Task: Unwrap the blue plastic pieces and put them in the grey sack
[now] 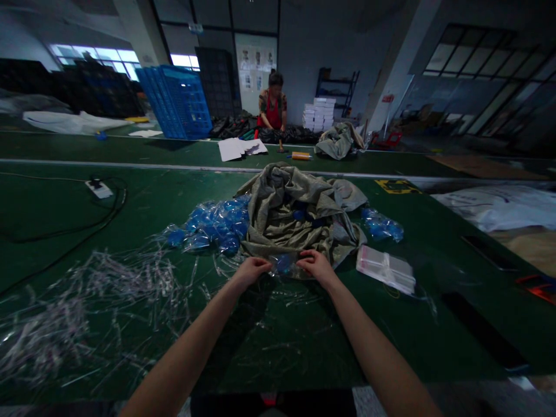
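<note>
Forearms (189,347) reach over the tabletop (313,370). Between the left hand (252,271) and the right hand (317,266) is a clear, blue-filled packet (284,264), its long axis side to side. Each hand's grip is pinched on its own end, neither nearer; a rumpled cloth (271,202) lies just beyond.

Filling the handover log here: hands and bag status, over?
Left hand and right hand pinching opposite sides of clear bag. Blue item inside. Crumpled sack close beyond; nothing visibly blocking.
</note>
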### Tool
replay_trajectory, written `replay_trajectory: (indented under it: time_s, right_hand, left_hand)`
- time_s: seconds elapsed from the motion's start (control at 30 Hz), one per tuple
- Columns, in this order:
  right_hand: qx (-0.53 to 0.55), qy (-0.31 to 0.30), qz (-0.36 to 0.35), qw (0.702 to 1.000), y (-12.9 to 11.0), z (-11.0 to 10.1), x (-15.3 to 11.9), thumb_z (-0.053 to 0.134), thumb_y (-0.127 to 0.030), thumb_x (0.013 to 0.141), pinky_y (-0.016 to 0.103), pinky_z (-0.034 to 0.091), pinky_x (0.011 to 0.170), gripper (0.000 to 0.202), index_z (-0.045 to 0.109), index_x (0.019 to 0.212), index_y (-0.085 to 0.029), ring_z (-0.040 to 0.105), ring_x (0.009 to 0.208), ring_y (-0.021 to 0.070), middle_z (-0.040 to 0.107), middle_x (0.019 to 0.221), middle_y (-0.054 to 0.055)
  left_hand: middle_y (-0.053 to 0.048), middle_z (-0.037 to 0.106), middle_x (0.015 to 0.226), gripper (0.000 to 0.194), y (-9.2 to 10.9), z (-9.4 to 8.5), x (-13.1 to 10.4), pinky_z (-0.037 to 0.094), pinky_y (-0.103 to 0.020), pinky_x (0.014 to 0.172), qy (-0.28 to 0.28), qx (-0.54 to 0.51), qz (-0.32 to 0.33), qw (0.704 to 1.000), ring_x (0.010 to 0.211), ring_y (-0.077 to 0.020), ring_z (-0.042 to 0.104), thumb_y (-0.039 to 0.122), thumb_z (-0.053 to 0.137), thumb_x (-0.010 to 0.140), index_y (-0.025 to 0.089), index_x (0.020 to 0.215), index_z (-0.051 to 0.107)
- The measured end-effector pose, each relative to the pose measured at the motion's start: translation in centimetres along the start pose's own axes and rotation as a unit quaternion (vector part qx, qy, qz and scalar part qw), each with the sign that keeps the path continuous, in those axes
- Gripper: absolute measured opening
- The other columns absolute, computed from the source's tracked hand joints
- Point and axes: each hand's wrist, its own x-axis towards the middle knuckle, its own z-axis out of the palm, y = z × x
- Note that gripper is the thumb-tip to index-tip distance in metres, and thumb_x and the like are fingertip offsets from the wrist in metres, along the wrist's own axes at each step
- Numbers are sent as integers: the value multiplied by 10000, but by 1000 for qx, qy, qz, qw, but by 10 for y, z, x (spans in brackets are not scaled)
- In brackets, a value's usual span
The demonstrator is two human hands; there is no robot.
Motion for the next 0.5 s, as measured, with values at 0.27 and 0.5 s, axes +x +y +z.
replay_trajectory:
  time_s: [0.27, 0.5]
  right_hand:
    - [-34, 27, -20, 999, 15, 5, 10, 727, -253, 626, 176, 358, 393, 266, 582, 835, -177, 544, 465, 98, 616, 584, -34]
    - [-20, -9, 24, 999, 11, 3, 10, 766, -215, 591, 192, 399, 390, 320, 618, 867, -152, 567, 459, 105, 682, 673, 14]
  left_hand:
    - [-78, 717, 824, 278, 7, 14, 6, 414, -287, 709, 65, 100, 71, 990, 777, -215, 623, 368, 616, 725, 140, 821, 741]
    - [-46, 691, 731, 310, 6, 15, 10, 398, -265, 632, 25, 80, 75, 994, 677, -182, 590, 404, 633, 706, 123, 800, 724]
